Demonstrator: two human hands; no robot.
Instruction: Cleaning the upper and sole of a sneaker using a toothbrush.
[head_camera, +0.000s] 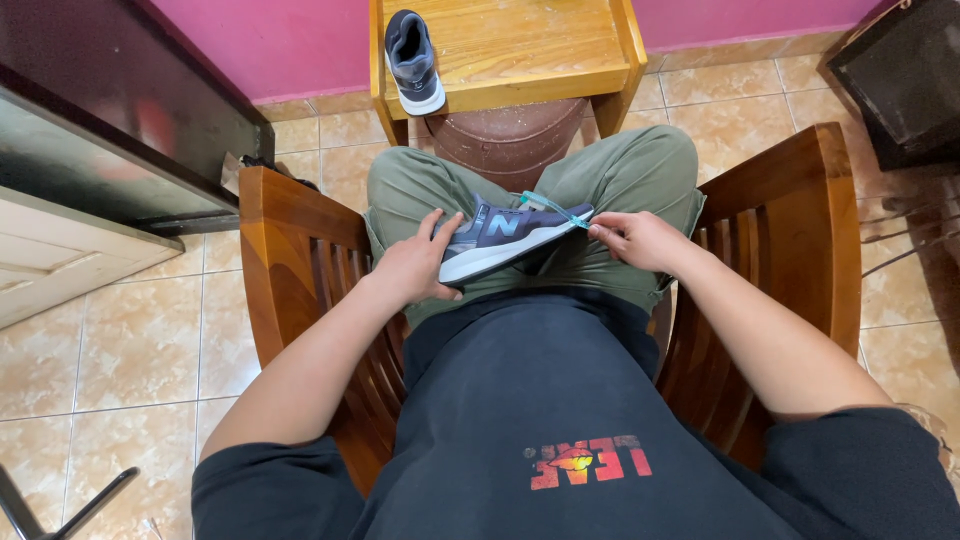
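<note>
Two hands work one shoe (505, 238) on the lap: left hand (415, 265) clamps its heel, right hand (635, 238) pinches the teal lace (555, 208). Lacing looks unfinished; second shoe (413, 60) waits at the stool's (520, 45) left edge.

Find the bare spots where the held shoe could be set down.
Free: the stool top right of the other shoe; floor tiles left of the chair. Crowded: the lap, where left hand and right hand hold the shoe.
</note>
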